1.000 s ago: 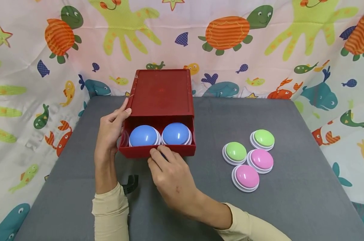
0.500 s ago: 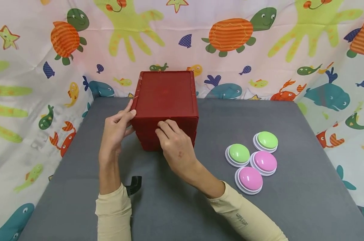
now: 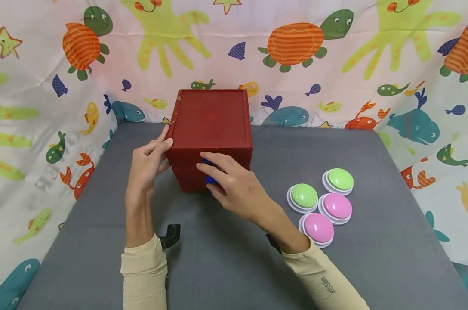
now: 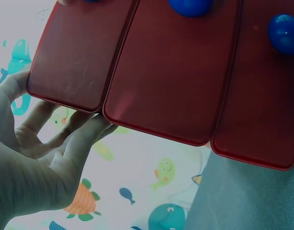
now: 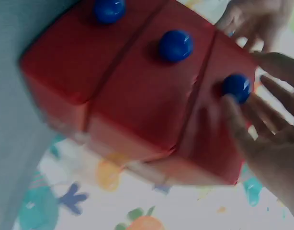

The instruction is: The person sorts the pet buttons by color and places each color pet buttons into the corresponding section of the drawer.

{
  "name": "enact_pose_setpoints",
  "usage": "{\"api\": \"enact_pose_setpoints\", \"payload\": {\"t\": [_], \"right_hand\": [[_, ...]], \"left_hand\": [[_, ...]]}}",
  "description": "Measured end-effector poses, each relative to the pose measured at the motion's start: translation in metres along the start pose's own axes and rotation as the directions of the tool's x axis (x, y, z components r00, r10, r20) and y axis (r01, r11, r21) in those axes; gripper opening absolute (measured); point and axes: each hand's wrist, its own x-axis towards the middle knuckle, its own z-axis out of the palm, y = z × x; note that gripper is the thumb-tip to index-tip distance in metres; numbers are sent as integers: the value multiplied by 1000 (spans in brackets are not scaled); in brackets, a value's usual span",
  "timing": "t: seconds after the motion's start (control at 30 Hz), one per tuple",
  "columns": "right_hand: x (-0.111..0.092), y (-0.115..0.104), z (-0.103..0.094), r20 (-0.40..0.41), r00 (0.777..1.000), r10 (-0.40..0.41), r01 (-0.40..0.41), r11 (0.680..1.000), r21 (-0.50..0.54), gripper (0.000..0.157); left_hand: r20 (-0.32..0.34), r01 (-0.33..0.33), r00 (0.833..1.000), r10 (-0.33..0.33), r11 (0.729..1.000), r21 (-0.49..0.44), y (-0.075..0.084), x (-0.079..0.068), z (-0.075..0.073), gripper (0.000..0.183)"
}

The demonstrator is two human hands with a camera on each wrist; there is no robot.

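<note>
A dark red cabinet (image 3: 212, 118) with three drawers stands at the back of the table. Every drawer is pushed in, and each front (image 4: 171, 81) bears a round blue knob (image 5: 175, 46). My left hand (image 3: 146, 165) rests against the cabinet's upper left corner, thumb on the top edge and other fingers along the side. In front of the drawers is my right hand (image 3: 241, 189), fingers spread and only loosely bent. Its thumb is right at the top drawer's knob (image 5: 236, 87) in the right wrist view. Blue shows between its fingers in the head view.
To the right on the grey table (image 3: 373, 267) sit two green domed push buttons (image 3: 304, 196) and two pink ones (image 3: 337, 206), all on white bases. My right forearm passes over the nearest pink one's edge. A cloth printed with sea animals (image 3: 296, 43) lines the back and sides.
The top drawer, pulled out with two blue domed push buttons inside, has been pushed in by my right hand. Since then that hand's fingers have spread. My left hand has kept its place.
</note>
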Motion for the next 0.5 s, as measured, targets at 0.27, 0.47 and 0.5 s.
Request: {"api": "enact_pose_setpoints", "payload": {"t": [0.27,0.47,0.5], "right_hand": [[-26,19,4,-162,972,168,-123,959,255,20],[-23,14,27,35,989,144,-148,977,155,22],[-21,13,30,52,990,129,-134,984,117,24]], "left_hand": [[-9,13,1000,-13,1000,-4,1,1,2,47],[-11,6,1000,-6,1000,-14,0,0,1,48],[-9,7,1000,-7,1000,-18,0,0,1,48]]}}
